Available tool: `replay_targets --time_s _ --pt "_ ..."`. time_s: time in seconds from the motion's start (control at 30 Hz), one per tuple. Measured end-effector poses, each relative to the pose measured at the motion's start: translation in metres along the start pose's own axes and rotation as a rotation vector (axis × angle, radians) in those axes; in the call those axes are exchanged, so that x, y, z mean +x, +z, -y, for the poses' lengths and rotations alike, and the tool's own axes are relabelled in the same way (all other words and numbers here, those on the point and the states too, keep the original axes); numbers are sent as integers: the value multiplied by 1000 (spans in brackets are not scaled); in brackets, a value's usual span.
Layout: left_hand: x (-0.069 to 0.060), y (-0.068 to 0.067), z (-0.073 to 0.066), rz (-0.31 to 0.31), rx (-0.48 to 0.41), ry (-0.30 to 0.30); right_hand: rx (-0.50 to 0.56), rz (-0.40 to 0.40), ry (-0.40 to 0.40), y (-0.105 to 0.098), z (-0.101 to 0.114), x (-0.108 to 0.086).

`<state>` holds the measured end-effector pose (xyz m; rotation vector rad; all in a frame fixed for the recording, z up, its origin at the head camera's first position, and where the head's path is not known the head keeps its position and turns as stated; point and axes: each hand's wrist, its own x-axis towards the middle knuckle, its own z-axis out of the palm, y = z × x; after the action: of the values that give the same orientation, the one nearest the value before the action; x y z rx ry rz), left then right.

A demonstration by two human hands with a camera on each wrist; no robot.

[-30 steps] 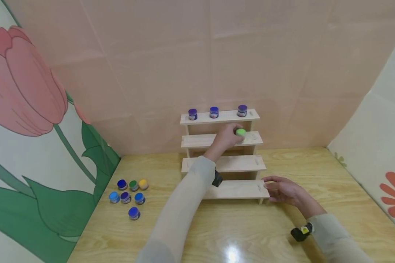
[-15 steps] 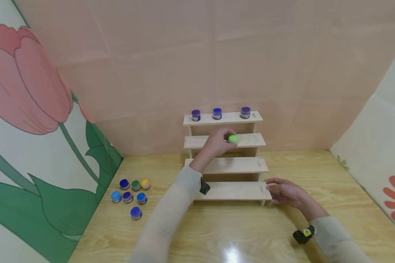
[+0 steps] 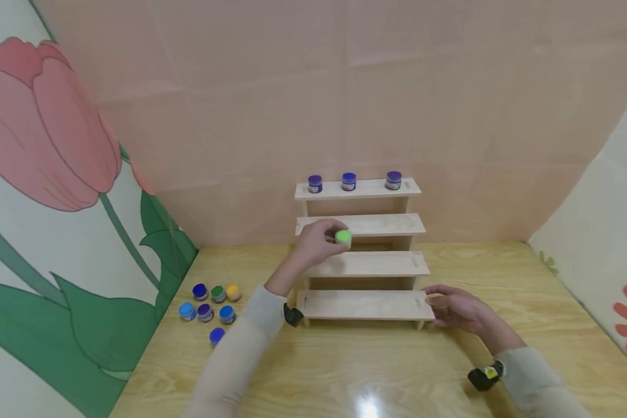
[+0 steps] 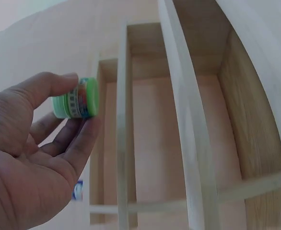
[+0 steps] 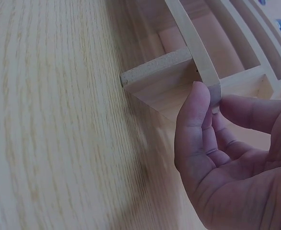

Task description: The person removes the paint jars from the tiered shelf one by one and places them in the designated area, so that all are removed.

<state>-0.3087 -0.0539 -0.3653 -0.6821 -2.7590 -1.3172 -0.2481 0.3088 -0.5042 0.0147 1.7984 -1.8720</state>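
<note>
My left hand (image 3: 317,244) pinches a small paint jar (image 3: 343,237) with a light green lid, held in the air in front of the middle steps of a wooden tiered shelf (image 3: 366,264). In the left wrist view the jar (image 4: 76,98) lies sideways between thumb and fingers, its printed label showing. At the right end of the lowest step, my right hand (image 3: 460,312) grips the board's corner. The right wrist view shows that board end (image 5: 210,79) between the thumb and fingers. Three jars with blue and purple lids, one a blue-lidded jar (image 3: 349,181), stand along the top step.
Several more jars stand on the wooden table (image 3: 345,366) at the left, among them a green-lidded jar (image 3: 218,294) and a yellow-lidded jar (image 3: 233,292). My left sleeve (image 3: 240,354) partly covers the nearest blue jar (image 3: 216,335). A pinkish backdrop (image 3: 271,116) rises behind the shelf.
My left hand has moved left and down from the right part of the second step, carrying the green-lidded jar along. The right hand keeps its grip on the lowest board. The view has shifted slightly.
</note>
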Motion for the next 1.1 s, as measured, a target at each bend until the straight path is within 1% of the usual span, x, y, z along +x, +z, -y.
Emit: replay_targets --time_s 0.1,0.23,0.43,0.53,0.73,0.9,1.1 --pt "-10 -11 5 23 -18 4 0 1 -2 0 1 -1" --pt "-24 -23 14 29 -27 17 -13 -9 2 1 2 -3" --pt "-46 -41 31 -4 -21 -14 -10 -8 5 1 3 -3" --pt "-57 -48 41 -22 -42 -31 -8 -14 7 1 3 -3" --pt "-81 -61 55 -36 -30 -42 -8 -12 9 1 2 -3" --pt "-101 -69 64 -36 -8 -75 -3 -7 7 0 1 -2" --pt "-126 -81 88 -58 27 -77 -7 -15 8 0 -1 0"
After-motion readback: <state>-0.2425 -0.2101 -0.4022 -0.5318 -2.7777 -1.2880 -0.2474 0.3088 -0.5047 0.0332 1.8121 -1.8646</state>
